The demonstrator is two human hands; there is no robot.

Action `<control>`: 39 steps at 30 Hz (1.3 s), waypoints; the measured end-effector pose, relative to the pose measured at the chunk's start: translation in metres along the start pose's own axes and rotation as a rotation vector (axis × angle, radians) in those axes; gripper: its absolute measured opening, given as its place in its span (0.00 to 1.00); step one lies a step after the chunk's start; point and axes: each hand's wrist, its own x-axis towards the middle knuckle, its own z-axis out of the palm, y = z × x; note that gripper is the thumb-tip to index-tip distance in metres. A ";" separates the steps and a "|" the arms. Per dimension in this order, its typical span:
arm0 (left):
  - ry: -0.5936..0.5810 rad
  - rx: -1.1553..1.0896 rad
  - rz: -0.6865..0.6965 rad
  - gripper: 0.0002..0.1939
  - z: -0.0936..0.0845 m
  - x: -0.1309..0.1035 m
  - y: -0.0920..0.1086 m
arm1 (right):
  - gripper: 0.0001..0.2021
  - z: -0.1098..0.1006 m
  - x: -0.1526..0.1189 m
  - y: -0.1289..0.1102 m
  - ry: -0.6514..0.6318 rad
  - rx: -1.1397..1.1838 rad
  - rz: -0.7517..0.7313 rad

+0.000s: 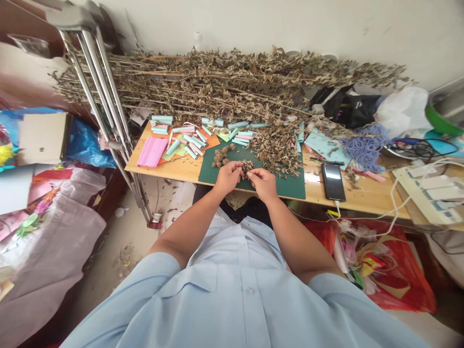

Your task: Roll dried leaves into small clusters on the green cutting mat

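Between my two hands, over the front part of a green mat (210,166), is a small clump of dried leaves (247,167). My left hand (229,177) pinches its left side with curled fingers. The fingertips of my right hand (264,183) close on its right side. A few rolled brown leaf balls (221,156) lie on the mat just behind my left hand. Loose dried leaves (279,150) are heaped on the mat behind and to the right of my right hand.
Dried leafy stalks (217,82) stretch along the wall. Colored paper rolls (194,141) and a pink sheet (152,152) lie left on the wooden table (315,193). At right are a phone (333,181), purple string (367,145) and a power strip (431,188). A metal tripod (105,92) stands left.
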 end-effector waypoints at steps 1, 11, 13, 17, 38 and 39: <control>-0.004 0.011 0.010 0.10 0.000 -0.001 0.001 | 0.12 0.000 0.000 0.000 -0.003 -0.002 -0.004; 0.005 -0.079 0.027 0.13 -0.001 -0.002 0.003 | 0.13 0.002 -0.002 -0.008 0.004 -0.072 0.011; -0.022 -0.036 0.041 0.15 -0.002 -0.004 0.005 | 0.12 0.003 -0.003 -0.007 0.004 -0.102 0.001; -0.031 0.027 0.041 0.14 -0.004 -0.007 0.008 | 0.11 0.004 -0.002 -0.004 -0.015 -0.158 -0.026; 0.013 0.150 0.108 0.12 -0.002 -0.006 0.007 | 0.09 0.004 -0.005 -0.009 -0.057 -0.228 -0.048; 0.016 0.149 0.105 0.12 -0.002 -0.006 0.007 | 0.09 0.004 -0.005 -0.010 -0.055 -0.228 -0.049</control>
